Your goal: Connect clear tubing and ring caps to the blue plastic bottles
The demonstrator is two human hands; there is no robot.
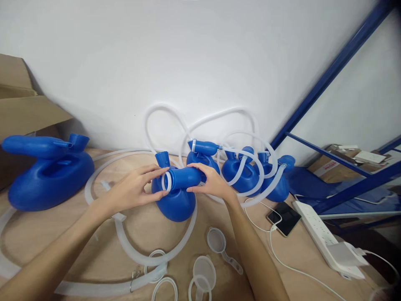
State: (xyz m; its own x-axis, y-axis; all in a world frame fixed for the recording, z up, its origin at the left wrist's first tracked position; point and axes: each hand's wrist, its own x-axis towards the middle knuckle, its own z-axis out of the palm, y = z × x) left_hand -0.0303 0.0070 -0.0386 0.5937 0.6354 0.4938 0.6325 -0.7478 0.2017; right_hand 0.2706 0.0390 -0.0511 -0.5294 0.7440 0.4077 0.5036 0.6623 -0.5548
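Note:
My right hand (210, 179) is wrapped round the far right end of a blue cylindrical urinal funnel (186, 177). A white ring (169, 181) sits at the funnel's open mouth, pinched between the thumb and fingers of my left hand (138, 186); whether it is fully seated, I cannot tell. Just below the funnel is a blue urinal bottle (177, 207) with a flared neck. On the table in front lie a translucent lid with a strap (216, 240), another round lid (204, 269) and loose white rings (165, 289).
Several blue bottles with hoses stand behind to the right, among them one bottle (239, 175). Another blue bottle (52, 179) is at left by a cardboard box (28, 104). Clear hose (128, 242) loops across the table. A phone (285, 219) and power strip (326, 238) lie right.

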